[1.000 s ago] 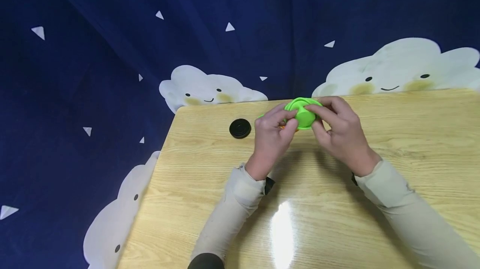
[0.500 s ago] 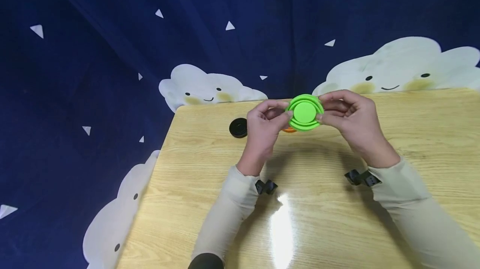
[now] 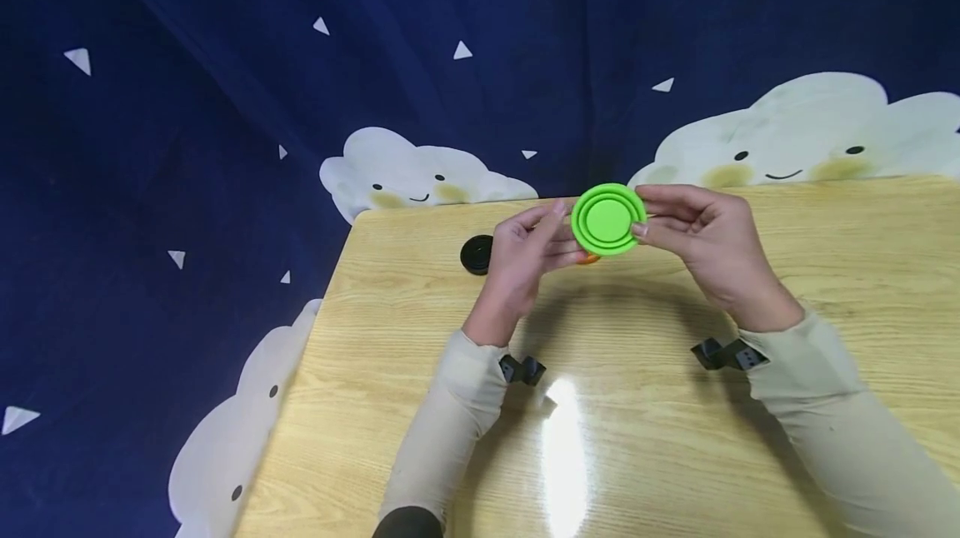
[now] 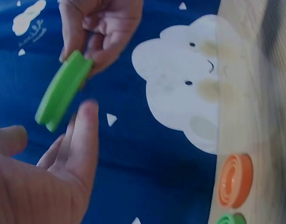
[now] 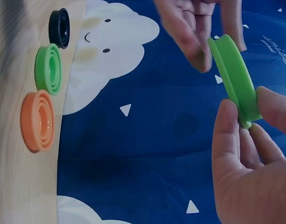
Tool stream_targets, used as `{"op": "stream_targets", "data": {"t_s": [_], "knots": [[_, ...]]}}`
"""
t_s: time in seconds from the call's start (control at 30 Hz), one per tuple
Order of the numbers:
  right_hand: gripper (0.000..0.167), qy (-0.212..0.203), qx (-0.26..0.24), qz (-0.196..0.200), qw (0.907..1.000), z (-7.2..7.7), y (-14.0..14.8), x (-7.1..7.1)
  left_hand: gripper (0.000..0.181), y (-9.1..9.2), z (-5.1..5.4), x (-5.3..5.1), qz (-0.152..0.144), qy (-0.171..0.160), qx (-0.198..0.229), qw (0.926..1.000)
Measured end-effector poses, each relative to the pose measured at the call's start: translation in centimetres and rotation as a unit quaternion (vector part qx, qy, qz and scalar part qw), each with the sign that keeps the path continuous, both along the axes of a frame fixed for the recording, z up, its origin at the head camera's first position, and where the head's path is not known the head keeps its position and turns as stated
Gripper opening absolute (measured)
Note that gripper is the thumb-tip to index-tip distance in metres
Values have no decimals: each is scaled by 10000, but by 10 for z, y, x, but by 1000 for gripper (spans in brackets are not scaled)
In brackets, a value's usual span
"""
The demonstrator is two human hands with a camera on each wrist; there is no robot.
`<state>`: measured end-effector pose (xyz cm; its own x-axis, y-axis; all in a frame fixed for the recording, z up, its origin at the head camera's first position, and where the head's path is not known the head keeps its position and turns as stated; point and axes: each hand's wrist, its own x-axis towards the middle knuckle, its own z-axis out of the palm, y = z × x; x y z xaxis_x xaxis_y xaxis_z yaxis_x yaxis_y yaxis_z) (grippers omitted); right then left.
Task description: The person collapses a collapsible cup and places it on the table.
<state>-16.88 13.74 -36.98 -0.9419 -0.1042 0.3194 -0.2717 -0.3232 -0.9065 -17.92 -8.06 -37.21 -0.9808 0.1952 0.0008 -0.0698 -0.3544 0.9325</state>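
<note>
A green collapsible cup (image 3: 608,220), folded flat into concentric rings, is held up above the far edge of the table. My right hand (image 3: 708,234) pinches its right rim between thumb and fingers, also plain in the right wrist view, where the cup (image 5: 236,79) appears edge-on. At the cup's left side is my left hand (image 3: 517,255), thumb lifted and fingers extended. In the left wrist view these fingers (image 4: 84,135) stand apart from the cup.
On the wooden table (image 3: 390,338) near its far edge lie a black folded cup (image 5: 59,28), another green one (image 5: 48,69) and an orange one (image 5: 37,121). Behind the table hangs a dark blue cloth (image 3: 480,105) with clouds and triangles.
Both hands first pressed the green cup's bulging middle; it then became flat and ringed. Since half a second ago my left thumb and fingers have let go of its rim; the right hand keeps its pinch.
</note>
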Motion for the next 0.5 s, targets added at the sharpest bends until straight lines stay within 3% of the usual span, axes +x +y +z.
{"op": "stream_targets", "data": {"t_s": [0.13,0.23,0.5], "knots": [[44,136,242,-205,9994,1,-2,0,44,-5,-3,-3,-600,-509,-242,9966],[44,266,521,-363,9976,0,-5,1,47,-7,-4,-3,-884,-573,-366,9938],[42,500,1454,-711,9856,3,-7,3,46,-7,-1,-1,-720,-477,-346,9957]]}}
